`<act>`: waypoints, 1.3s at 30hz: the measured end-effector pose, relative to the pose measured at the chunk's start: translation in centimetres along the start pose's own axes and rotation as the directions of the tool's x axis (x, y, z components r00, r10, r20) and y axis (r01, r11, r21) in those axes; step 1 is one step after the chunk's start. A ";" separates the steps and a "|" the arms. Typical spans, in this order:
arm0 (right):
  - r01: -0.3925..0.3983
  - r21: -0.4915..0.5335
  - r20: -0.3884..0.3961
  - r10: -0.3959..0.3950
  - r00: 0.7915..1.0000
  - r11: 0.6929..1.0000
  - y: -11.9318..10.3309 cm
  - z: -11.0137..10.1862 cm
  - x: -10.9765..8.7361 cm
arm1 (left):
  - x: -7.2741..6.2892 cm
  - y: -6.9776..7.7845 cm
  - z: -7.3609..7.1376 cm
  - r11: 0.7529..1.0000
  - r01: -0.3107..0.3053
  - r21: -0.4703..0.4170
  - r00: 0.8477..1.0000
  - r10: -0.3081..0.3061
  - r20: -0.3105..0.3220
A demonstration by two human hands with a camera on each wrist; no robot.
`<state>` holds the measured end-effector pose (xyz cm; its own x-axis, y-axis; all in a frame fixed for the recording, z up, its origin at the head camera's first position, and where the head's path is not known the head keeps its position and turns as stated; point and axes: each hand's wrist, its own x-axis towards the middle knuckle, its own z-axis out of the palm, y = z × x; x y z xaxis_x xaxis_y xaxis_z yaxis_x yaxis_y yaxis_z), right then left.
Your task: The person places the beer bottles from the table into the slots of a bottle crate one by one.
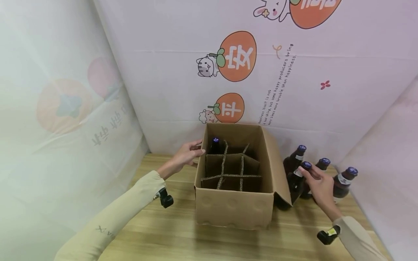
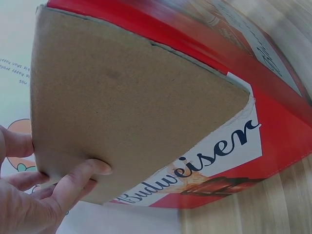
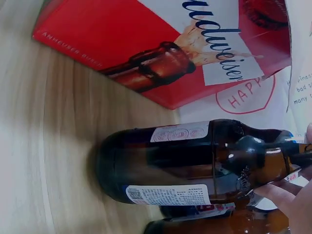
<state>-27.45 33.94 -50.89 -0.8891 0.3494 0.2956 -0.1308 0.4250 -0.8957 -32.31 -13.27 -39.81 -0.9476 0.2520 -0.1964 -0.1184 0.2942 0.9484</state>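
Note:
An open cardboard box with cardboard dividers stands on the table. A brown beer bottle with a blue cap is upright in its far left compartment. My left hand is at the box's left edge, its fingers gripping the bent-out flap. Right of the box, my right hand holds another brown beer bottle by the neck. That bottle's base is partly hidden by the right flap in the head view; whether it touches the table is unclear.
Several more capped bottles, one at the far right, stand close around the held one on the wooden table. Printed white cloth rises behind and at both sides. The box's right flap sticks out toward the bottles.

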 end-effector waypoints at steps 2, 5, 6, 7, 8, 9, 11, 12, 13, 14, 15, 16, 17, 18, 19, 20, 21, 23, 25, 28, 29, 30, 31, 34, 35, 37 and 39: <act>-0.034 0.019 0.008 0.034 0.999 0.999 -0.3 0.0 0.1 | 0.0 0.0 0.0 1.000 0.000 0.001 1.000 0.000 0.002; -0.062 0.026 0.016 0.062 0.998 0.998 -1.1 -0.3 0.5 | 0.1 -0.1 -0.1 1.000 -0.004 -0.008 1.000 0.004 0.005; -0.070 0.027 0.020 0.070 0.997 0.997 -1.4 -0.4 0.6 | 0.0 -0.1 -0.1 1.000 -0.005 -0.011 1.000 0.005 0.006; -0.079 0.038 0.023 0.078 0.997 0.996 -1.8 -0.5 0.8 | 0.0 -0.1 -0.1 1.000 -0.005 -0.014 1.000 0.005 0.007; -0.083 0.035 0.032 0.082 0.996 0.996 -2.3 -0.7 0.9 | 0.1 -0.1 -0.1 1.000 -0.006 -0.018 1.000 0.006 0.008; -0.088 0.028 0.049 0.087 0.995 0.996 -2.7 -1.0 1.1 | 0.1 -0.2 -0.2 1.000 -0.004 -0.021 1.000 0.005 0.009; -0.102 0.015 0.086 0.100 0.991 0.995 -3.7 -1.5 1.5 | 0.1 -0.2 -0.2 1.000 -0.003 -0.025 1.000 0.003 0.011; -0.107 0.006 0.103 0.105 0.989 0.994 -4.2 -1.8 1.7 | 0.1 -0.2 -0.3 1.000 -0.002 -0.027 1.000 0.002 0.011; -0.110 0.000 0.115 0.109 0.987 0.994 -4.7 -2.0 1.9 | 0.1 -0.2 -0.3 1.000 -0.001 -0.029 1.000 0.002 0.011; -0.109 -0.016 0.128 0.110 0.986 0.994 -5.2 -2.4 2.0 | 0.1 -0.2 -0.3 1.000 -0.001 -0.030 1.000 0.001 0.011; -0.109 -0.013 0.136 0.110 0.985 0.994 -5.6 -2.6 2.2 | 0.1 -0.2 -0.3 1.000 -0.001 -0.029 1.000 0.001 0.012; -0.119 0.014 0.135 0.116 0.984 0.993 -6.1 -2.8 2.3 | 0.1 -0.2 -0.3 1.000 0.000 -0.029 1.000 0.001 0.013; -0.124 0.035 0.130 0.118 0.985 0.992 -6.5 -3.1 2.5 | 0.1 -0.2 -0.4 1.000 0.000 -0.029 1.000 0.000 0.012; -0.121 0.045 0.128 0.114 0.985 0.992 -7.0 -3.3 2.5 | 0.1 -0.2 -0.4 1.000 0.002 -0.029 1.000 -0.001 0.011; -0.116 0.056 0.128 0.108 0.986 0.992 -7.5 -3.5 2.7 | 0.1 -0.2 -0.4 1.000 0.002 -0.028 1.000 -0.002 0.011; -0.113 0.057 0.129 0.105 0.986 0.992 -7.9 -3.7 2.8 | 0.1 -0.2 -0.3 1.000 0.002 -0.026 1.000 -0.001 0.011; -0.111 0.053 0.131 0.104 0.986 0.992 -8.4 -3.9 2.9 | 0.2 -0.1 -0.3 1.000 0.000 -0.025 1.000 0.000 0.011; -0.096 0.038 0.129 0.090 0.988 0.995 -9.4 -4.2 3.2 | 0.2 0.0 -0.3 1.000 -0.007 -0.022 1.000 0.007 0.011; -0.078 0.053 0.129 0.071 0.989 0.995 -10.4 -4.5 3.6 | 0.2 0.1 -0.3 1.000 -0.017 -0.016 1.000 0.017 0.011; -0.056 0.134 0.125 0.039 0.991 0.989 -11.8 -4.7 4.0 | 0.2 0.1 -0.3 1.000 -0.024 -0.019 1.000 0.024 0.011; -0.040 0.141 0.124 0.022 0.992 0.989 -12.3 -4.8 4.1 | 0.1 0.1 -0.4 1.000 -0.023 -0.019 1.000 0.023 0.010; -0.025 0.139 0.124 0.007 0.992 0.990 -12.8 -5.0 4.2 | 0.1 0.1 -0.4 1.000 -0.022 -0.017 1.000 0.022 0.011; -0.005 0.131 0.119 -0.010 0.993 0.991 -13.3 -5.1 4.4 | 0.1 0.0 -0.4 1.000 -0.019 -0.016 1.000 0.019 0.010; 0.060 0.140 0.100 -0.074 0.992 0.988 -15.1 -5.2 4.9 | 0.1 0.0 -0.4 1.000 -0.018 -0.005 1.000 0.018 0.016; 0.084 0.129 0.090 -0.096 0.991 0.988 -15.7 -5.2 5.1 | 0.1 0.0 -0.3 1.000 -0.018 -0.003 1.000 0.018 0.016; 0.120 0.184 0.070 -0.135 0.988 0.976 -16.9 -5.2 5.6 | 0.0 0.0 -0.2 1.000 -0.017 -0.005 1.000 0.017 0.019; 0.143 0.237 0.060 -0.162 0.985 0.961 -18.0 -5.3 6.0 | 0.0 0.0 -0.2 1.000 -0.019 -0.009 1.000 0.019 0.020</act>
<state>-28.08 32.75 -31.23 -0.8808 0.2257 0.4162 -0.3571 0.2606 -0.8970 -32.33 -13.44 -39.76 -0.9434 0.2764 -0.1832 -0.1029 0.2812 0.9541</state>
